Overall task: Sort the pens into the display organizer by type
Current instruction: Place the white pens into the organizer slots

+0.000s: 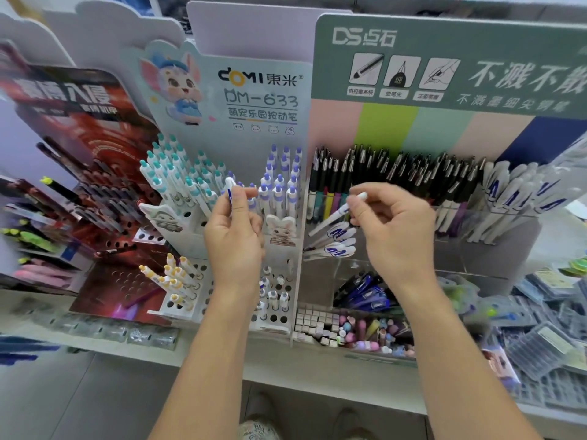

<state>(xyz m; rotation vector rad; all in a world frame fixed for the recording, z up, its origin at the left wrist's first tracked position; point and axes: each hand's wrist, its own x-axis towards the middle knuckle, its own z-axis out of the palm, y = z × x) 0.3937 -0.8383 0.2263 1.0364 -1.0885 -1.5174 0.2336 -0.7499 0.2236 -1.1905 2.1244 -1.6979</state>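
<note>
"DOMI DM-633" is read on the pale organizer (254, 100); "DS" on the green board (444, 58) at 1 o'clock. A white pen (229, 192) is pinched upright by the left hand (235, 236). A second white pen (336, 214), tilted, is pinched in the right hand (394, 227) fingertips (355, 208).

Two bare forearms are seen reaching up from the lower edge of the view, ending in the left hand (233, 231) and the right hand (395, 223). No sleeves are shown on either arm as far as the frame's edge. No rings, watch or bracelets are seen on the fingers or wrists. Fingernails are kept short and unpainted. At the bottom, a patch of light patterned fabric (259, 430) is glimpsed between the arms.
</note>
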